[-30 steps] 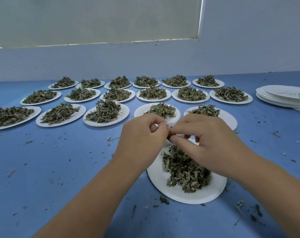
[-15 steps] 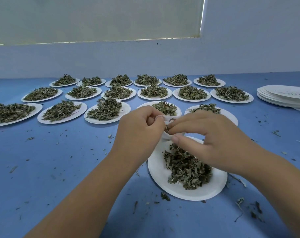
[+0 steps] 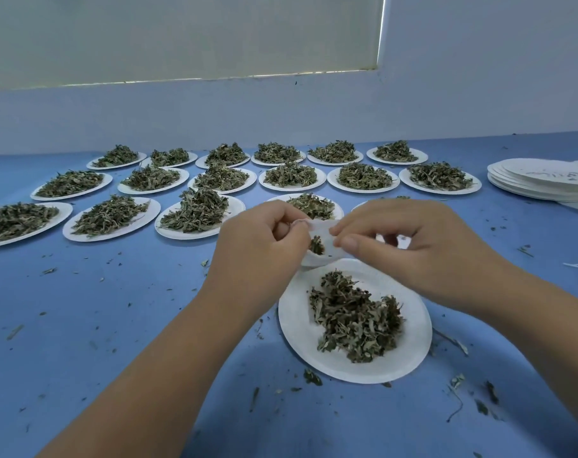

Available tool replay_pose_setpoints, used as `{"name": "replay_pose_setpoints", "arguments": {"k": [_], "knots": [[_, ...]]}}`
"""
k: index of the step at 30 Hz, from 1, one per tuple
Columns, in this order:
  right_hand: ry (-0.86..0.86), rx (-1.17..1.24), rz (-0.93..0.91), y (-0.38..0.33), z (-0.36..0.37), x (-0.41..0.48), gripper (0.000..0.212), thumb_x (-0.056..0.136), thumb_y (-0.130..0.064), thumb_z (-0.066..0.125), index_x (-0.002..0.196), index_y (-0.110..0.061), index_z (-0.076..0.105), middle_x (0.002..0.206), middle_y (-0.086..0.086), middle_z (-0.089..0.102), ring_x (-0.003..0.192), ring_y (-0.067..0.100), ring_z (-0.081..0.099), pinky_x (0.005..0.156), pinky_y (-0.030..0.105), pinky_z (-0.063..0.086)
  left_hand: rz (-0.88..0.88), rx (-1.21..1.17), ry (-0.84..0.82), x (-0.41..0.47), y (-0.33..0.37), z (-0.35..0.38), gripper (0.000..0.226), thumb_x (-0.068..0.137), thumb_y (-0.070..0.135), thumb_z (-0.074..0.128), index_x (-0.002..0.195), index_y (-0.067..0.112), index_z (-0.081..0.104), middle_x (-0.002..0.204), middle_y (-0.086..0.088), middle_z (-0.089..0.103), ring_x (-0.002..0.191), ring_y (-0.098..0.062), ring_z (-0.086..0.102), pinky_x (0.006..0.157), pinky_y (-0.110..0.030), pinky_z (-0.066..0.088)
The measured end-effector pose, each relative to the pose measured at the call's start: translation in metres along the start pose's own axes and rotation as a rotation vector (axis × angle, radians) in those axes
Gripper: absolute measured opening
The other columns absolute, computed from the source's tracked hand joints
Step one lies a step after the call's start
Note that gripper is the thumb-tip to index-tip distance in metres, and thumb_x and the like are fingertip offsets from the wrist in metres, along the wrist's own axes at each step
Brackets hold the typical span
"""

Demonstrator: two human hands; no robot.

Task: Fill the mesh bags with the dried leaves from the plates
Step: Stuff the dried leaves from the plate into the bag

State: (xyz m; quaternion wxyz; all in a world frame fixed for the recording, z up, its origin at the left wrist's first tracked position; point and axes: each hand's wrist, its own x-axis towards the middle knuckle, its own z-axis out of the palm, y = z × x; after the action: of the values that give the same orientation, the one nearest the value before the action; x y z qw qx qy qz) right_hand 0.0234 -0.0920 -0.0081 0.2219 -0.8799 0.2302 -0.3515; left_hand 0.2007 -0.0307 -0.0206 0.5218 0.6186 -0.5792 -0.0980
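Head view: filmy white mesh bag [image 3: 320,242], crumpled dried leaves [image 3: 355,320] below.

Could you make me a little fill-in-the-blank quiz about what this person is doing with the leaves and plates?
1. Both hands hold a small white ____ above the nearest plate.
2. The left hand and right hand pinch its ____ edge.
3. The table surface is coloured ____.
4. The stack of empty plates sits at the far ____.

Missing words: mesh bag; top; blue; right
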Motion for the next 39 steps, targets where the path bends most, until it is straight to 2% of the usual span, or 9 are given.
{"name": "replay_pose_setpoints", "arguments": {"k": [3, 7, 11, 14, 19, 24, 30, 34, 39], "knots": [[-0.001, 0.012, 0.110, 0.006, -0.008, -0.009, 0.010, 0.077, -0.038, 0.063, 0.076, -0.030, 0.068, 0.079, -0.016, 0.063, 0.070, 0.007, 0.055, 0.061, 0.013, 0.039, -0.005, 0.034, 0.017, 0.002, -0.003, 0.000, 0.019, 0.086, 0.014, 0.059, 0.071, 0.023, 0.067, 0.049, 0.005, 0.044, 0.047, -0.013, 0.042, 0.045, -0.018, 0.034], [-0.286, -0.157, 0.226, 0.005, -0.015, -0.019, 0.031, 0.066, -0.064, 0.059, 0.087, -0.042, 0.062, 0.092, -0.024, 0.057, 0.076, 0.001, 0.054, 0.063, 0.016, 0.042, 0.027, 0.078, 0.018, 0.002, -0.004, 0.000, 0.018, 0.086, 0.014, 0.059, 0.072, 0.023, 0.067, 0.050, 0.004, 0.043, 0.044, -0.007, 0.035, 0.042, -0.014, 0.030], [-0.420, -0.328, 0.217, -0.003, -0.010, -0.027, 0.053, 0.058, -0.081, 0.047, 0.102, -0.051, 0.050, 0.099, -0.028, 0.046, 0.085, -0.013, 0.047, 0.062, 0.015, 0.034, 0.035, 0.103, 0.023, 0.001, -0.004, 0.002, 0.017, 0.086, 0.015, 0.060, 0.074, 0.023, 0.069, 0.049, 0.006, 0.042, 0.043, -0.006, 0.034, 0.041, -0.013, 0.028], [-0.460, -0.390, 0.185, -0.007, -0.003, -0.031, 0.063, 0.056, -0.086, 0.041, 0.108, -0.051, 0.045, 0.099, -0.025, 0.040, 0.082, -0.011, 0.044, 0.065, 0.020, 0.039, 0.038, 0.118, 0.023, 0.000, -0.004, 0.004, 0.018, 0.085, 0.014, 0.058, 0.074, 0.024, 0.069, 0.048, 0.008, 0.040, 0.043, -0.007, 0.034, 0.042, -0.012, 0.028], [-0.498, -0.442, 0.131, -0.010, 0.006, -0.033, 0.049, 0.072, -0.071, 0.052, 0.115, -0.050, 0.045, 0.099, -0.023, 0.037, 0.080, -0.005, 0.045, 0.066, 0.021, 0.041, 0.045, 0.110, 0.005, -0.002, -0.004, 0.006, 0.019, 0.085, 0.014, 0.059, 0.072, 0.026, 0.067, 0.049, 0.007, 0.041, 0.044, -0.005, 0.035, 0.043, -0.011, 0.030], [-0.464, -0.447, 0.119, -0.010, 0.011, -0.033, 0.029, 0.084, -0.051, 0.055, 0.112, -0.043, 0.056, 0.100, -0.016, 0.047, 0.088, 0.004, 0.050, 0.072, 0.030, 0.048, 0.034, 0.105, -0.003, -0.003, -0.005, 0.006, 0.019, 0.085, 0.016, 0.059, 0.071, 0.027, 0.066, 0.050, 0.009, 0.042, 0.044, -0.004, 0.036, 0.043, -0.010, 0.031], [-0.443, -0.406, 0.110, -0.008, 0.012, -0.032, 0.022, 0.086, -0.044, 0.056, 0.108, -0.043, 0.062, 0.098, -0.018, 0.052, 0.090, 0.001, 0.050, 0.066, 0.018, 0.041, 0.037, 0.112, -0.006, -0.003, -0.005, 0.007, 0.016, 0.085, 0.016, 0.059, 0.074, 0.024, 0.068, 0.049, 0.010, 0.041, 0.044, -0.004, 0.036, 0.044, -0.009, 0.031], [-0.402, -0.301, 0.155, -0.006, 0.004, -0.029, 0.020, 0.082, -0.046, 0.062, 0.101, -0.043, 0.066, 0.095, -0.019, 0.059, 0.089, -0.003, 0.052, 0.073, 0.016, 0.044, 0.051, 0.123, -0.002, -0.003, -0.004, 0.006, 0.015, 0.085, 0.016, 0.060, 0.076, 0.023, 0.069, 0.048, 0.009, 0.042, 0.045, -0.005, 0.037, 0.044, -0.011, 0.032], [-0.301, -0.154, 0.236, -0.006, -0.008, -0.026, 0.013, 0.075, -0.047, 0.067, 0.088, -0.047, 0.067, 0.085, -0.032, 0.059, 0.081, -0.013, 0.052, 0.066, 0.008, 0.039, 0.077, 0.129, -0.014, -0.004, -0.003, 0.007, 0.016, 0.086, 0.015, 0.060, 0.074, 0.024, 0.068, 0.047, 0.009, 0.042, 0.045, -0.005, 0.039, 0.046, -0.010, 0.033]]}}
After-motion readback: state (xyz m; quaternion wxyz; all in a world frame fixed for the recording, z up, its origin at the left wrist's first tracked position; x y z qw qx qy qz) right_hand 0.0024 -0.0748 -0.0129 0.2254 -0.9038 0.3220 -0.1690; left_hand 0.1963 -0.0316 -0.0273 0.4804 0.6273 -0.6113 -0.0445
